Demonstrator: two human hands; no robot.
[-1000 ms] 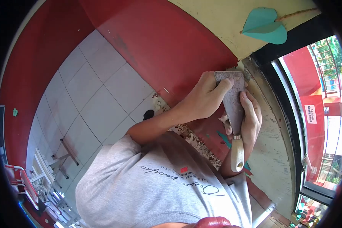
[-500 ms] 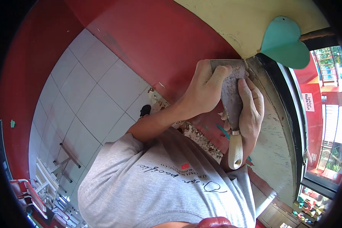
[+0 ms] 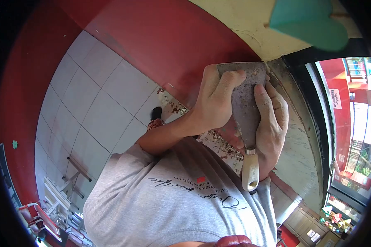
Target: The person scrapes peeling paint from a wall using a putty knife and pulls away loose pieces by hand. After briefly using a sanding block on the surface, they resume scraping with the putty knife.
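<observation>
A broad putty knife point(image 3: 248, 105) with a worn, speckled metal blade and a pale handle is held by both my hands. Its wide edge meets the wall where red paint borders the yellow part, beside the window frame; the handle points down toward my chest. My left hand point(image 3: 218, 96) grips the blade's left side, thumb flat on its face, the other fingers hidden behind. On the right side, my right hand point(image 3: 272, 113) is closed around the blade's edge, with its thumb tip on the metal. The handle point(image 3: 250, 171) hangs free of my fingers.
The red wall point(image 3: 165, 37) meets a white tiled floor point(image 3: 99, 107) scattered with paint flakes point(image 3: 222, 146). A dark-framed window point(image 3: 317, 103) is at right, with a green paper heart point(image 3: 309, 24) above it. Chairs point(image 3: 45, 218) stand at lower left.
The putty knife's handle has swung slightly left and down, and my left hand has moved a little left with the blade. The view has shifted; the paper heart sits higher.
</observation>
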